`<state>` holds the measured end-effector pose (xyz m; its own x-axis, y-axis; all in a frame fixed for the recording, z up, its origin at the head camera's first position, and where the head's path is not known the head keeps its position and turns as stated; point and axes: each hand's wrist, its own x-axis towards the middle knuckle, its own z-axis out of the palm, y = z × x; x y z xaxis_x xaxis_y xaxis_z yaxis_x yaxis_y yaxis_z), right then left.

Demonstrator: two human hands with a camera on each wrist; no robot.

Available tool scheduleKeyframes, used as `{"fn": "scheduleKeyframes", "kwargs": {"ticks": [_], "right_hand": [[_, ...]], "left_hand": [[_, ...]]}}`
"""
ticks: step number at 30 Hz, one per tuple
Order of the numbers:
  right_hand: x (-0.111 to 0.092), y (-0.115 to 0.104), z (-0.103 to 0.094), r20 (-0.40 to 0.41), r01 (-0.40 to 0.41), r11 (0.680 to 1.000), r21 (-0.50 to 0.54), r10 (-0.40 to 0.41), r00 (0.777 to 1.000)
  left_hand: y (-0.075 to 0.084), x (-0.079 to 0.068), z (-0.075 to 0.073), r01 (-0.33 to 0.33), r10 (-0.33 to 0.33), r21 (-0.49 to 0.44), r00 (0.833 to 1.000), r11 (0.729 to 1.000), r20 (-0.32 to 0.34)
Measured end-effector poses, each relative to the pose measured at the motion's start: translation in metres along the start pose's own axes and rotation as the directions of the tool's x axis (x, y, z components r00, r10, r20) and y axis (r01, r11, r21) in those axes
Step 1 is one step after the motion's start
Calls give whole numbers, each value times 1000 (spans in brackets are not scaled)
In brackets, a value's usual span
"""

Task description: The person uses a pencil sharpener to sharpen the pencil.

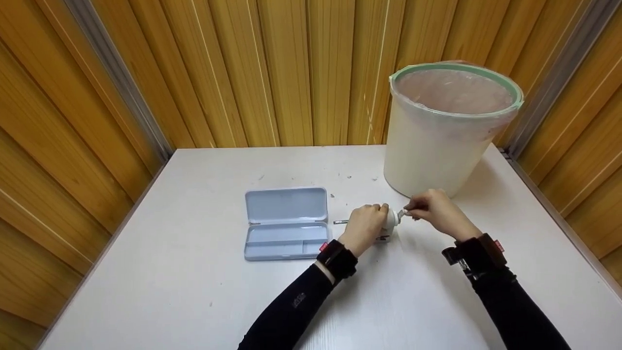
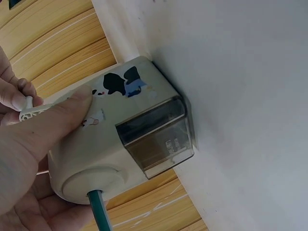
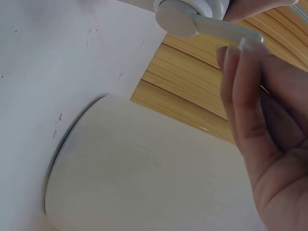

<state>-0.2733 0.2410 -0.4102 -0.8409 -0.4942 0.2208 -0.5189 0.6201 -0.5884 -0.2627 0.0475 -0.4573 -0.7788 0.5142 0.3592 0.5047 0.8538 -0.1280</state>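
Observation:
A white hand-crank pencil sharpener (image 2: 108,139) with cartoon stickers and a clear, smoky shavings drawer (image 2: 161,139) stands on the table. My left hand (image 1: 365,226) grips its body, thumb along one side and fingers round the other. A green pencil (image 2: 99,211) sticks out of the sharpener's hole, its outer end pointing left in the head view. With thumb and fingertips my right hand (image 1: 437,211) pinches the end of the white crank handle (image 3: 224,29) on the sharpener's opposite side.
Left of the sharpener lies an open light-blue pencil case (image 1: 286,206) with divided compartments. A large whitish bin (image 1: 432,150) with a green rim and plastic liner stands behind my right hand. Small dark specks dot the white table (image 1: 194,218); wood-patterned panels enclose it.

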Motion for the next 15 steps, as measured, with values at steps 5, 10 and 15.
{"fn": "scheduleKeyframes", "kwargs": {"ticks": [5,10,15], "right_hand": [[7,3,4,-74,20,999,-48,-24,997],[15,7,9,-148,30,994,-109,-46,988],[24,13,16,-190,21,986,-164,-52,980]], "left_hand": [[0,0,1,1,-1,11,1000,1000,-8],[0,-1,1,0,1,24,1000,1000,-23],[0,-1,1,-6,6,21,1000,1000,-24]]}}
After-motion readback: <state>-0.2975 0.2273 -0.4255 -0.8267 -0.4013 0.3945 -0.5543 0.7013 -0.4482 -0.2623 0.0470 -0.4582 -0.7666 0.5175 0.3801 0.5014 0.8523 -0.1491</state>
